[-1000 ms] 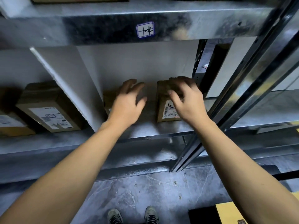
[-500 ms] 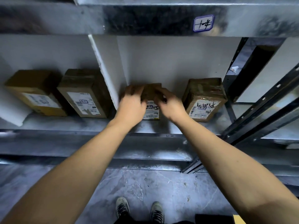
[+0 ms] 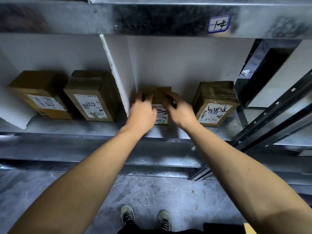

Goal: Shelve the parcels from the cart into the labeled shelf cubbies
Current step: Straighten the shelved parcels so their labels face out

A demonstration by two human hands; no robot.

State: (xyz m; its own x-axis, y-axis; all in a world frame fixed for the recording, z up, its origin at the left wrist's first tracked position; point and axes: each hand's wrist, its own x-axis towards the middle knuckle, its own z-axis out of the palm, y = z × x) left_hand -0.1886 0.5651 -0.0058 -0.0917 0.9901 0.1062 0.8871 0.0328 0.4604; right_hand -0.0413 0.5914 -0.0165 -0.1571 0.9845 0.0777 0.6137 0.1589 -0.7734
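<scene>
**Head view: two hands seat a small cardboard parcel in its cubby**

The left hand curls its fingers over the upper left corner of the small cardboard parcel. The right hand clasps the upper right corner in the same way, so both hands grip it. The parcel stands on the metal shelf deck, just beside the white divider board.

It is likely light, since fingertips alone manage it. The carton looks stiff and matt, so it should not slip. The top corners or the two side faces seem the best places to hold, which keeps the front readable.

Its shipping label shows a barcode and small print, too fine to read and half covered by the hands. To the right, apart from it, stands a tape-wrapped parcel whose label carries bold handwritten characters that I cannot read for certain. Beyond the divider stand two more labelled cartons. On the beam above, a blue-framed sticker bears handwritten strokes, probably the cubby's mark.
</scene>
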